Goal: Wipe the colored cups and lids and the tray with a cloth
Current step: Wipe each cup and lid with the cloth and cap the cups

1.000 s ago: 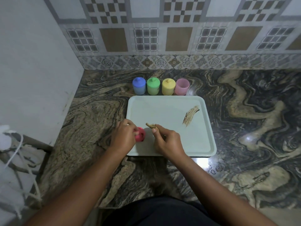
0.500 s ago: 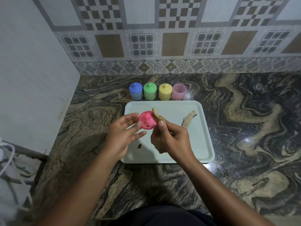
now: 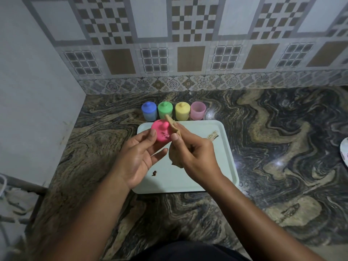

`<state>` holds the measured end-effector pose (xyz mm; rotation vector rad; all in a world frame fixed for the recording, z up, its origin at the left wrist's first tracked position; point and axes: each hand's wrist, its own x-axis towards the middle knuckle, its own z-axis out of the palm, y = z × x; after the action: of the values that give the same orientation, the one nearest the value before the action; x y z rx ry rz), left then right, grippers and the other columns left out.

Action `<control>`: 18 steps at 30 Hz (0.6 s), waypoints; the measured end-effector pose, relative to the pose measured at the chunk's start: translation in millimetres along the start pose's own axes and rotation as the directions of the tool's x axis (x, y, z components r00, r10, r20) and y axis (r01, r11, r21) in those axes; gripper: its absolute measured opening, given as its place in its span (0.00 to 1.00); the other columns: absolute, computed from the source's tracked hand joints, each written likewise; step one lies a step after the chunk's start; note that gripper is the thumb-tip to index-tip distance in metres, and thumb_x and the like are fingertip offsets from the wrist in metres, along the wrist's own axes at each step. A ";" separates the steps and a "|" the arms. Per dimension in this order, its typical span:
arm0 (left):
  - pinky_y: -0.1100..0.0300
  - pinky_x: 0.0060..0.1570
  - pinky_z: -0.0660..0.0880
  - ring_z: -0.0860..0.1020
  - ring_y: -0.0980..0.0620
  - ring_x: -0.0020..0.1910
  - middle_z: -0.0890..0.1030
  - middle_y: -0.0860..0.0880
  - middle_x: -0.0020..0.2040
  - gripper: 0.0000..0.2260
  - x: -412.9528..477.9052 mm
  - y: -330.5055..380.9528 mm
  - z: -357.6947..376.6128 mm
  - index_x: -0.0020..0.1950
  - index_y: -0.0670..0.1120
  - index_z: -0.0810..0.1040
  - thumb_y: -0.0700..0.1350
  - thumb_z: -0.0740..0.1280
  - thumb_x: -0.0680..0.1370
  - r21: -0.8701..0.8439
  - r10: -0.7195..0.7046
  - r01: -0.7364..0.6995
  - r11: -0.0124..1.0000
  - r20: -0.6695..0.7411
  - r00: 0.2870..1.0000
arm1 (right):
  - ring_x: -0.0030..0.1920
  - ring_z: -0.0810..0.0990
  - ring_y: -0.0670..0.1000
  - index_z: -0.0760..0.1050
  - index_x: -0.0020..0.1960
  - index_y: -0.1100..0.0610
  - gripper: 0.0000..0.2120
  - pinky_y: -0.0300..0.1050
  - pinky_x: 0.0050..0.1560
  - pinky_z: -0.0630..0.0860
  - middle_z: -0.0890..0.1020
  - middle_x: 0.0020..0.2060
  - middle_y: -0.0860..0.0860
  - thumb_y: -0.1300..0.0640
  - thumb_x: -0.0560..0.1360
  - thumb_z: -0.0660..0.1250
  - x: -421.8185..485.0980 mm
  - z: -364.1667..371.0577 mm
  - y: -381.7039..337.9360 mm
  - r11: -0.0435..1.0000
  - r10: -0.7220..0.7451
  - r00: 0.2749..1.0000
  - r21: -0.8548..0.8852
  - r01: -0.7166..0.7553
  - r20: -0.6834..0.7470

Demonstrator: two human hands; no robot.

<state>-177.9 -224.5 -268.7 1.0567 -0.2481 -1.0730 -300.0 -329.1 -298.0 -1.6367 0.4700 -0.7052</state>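
My left hand [image 3: 138, 157] holds a pink lid [image 3: 161, 131] by its edge, raised above the pale tray [image 3: 224, 151]. A small dark smear shows on the lid's face. My right hand [image 3: 190, 153] grips a beige cloth [image 3: 172, 125] whose end touches the lid's right side. Behind the tray stand a blue cup [image 3: 149, 111], a green cup [image 3: 165, 110] and a yellow cup [image 3: 182, 111], each with its lid on, and a pink cup [image 3: 197, 110] without a lid. The tray bears a dark spot [image 3: 154, 173] and a brown streak [image 3: 212, 136].
The tray lies on a dark marbled counter [image 3: 282, 147] that meets a tiled wall [image 3: 188, 53] behind and a plain wall [image 3: 28, 110] on the left. A white object [image 3: 344, 153] shows at the right edge. The counter's front edge is near my body.
Both hands lifted from the tray's near left corner, carrying the pink lid and cloth upward. The lid now faces me, and a dark spot shows on the tray where it lay.
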 end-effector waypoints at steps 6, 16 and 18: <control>0.57 0.47 0.79 0.82 0.52 0.54 0.84 0.44 0.54 0.13 -9.8 -3.0 13.8 0.60 0.45 0.81 0.46 0.63 0.78 0.139 0.092 -0.099 0.985 0.051 0.994 | 0.56 0.82 0.43 0.83 0.62 0.58 0.14 0.36 0.53 0.73 0.83 0.64 0.51 0.53 0.83 0.64 -13.1 -11.5 -9.1 0.925 -0.194 0.981 -0.334 0.183 0.000; 0.59 0.39 0.79 0.84 0.51 0.48 0.86 0.44 0.50 0.21 -6.9 4.1 45.3 0.55 0.45 0.82 0.59 0.61 0.76 0.153 0.070 -0.065 0.986 -0.028 0.997 | 0.27 0.77 0.62 0.81 0.56 0.46 0.14 0.49 0.30 0.74 0.78 0.30 0.62 0.51 0.86 0.57 -5.6 -32.9 -41.7 0.999 -0.037 0.995 0.043 0.033 0.088; 0.55 0.45 0.81 0.82 0.48 0.56 0.84 0.42 0.58 0.24 -8.3 5.6 48.3 0.60 0.42 0.80 0.59 0.61 0.75 0.120 0.111 -0.112 0.986 0.011 0.994 | 0.28 0.77 0.57 0.79 0.65 0.55 0.14 0.46 0.31 0.75 0.81 0.32 0.59 0.53 0.86 0.57 -4.2 -35.8 -41.5 1.000 -0.017 0.998 0.017 0.016 0.058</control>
<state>-209.1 -245.5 -236.7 1.1346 -0.3753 -0.9692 -330.6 -344.9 -255.2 -1.6424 0.4077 -0.6699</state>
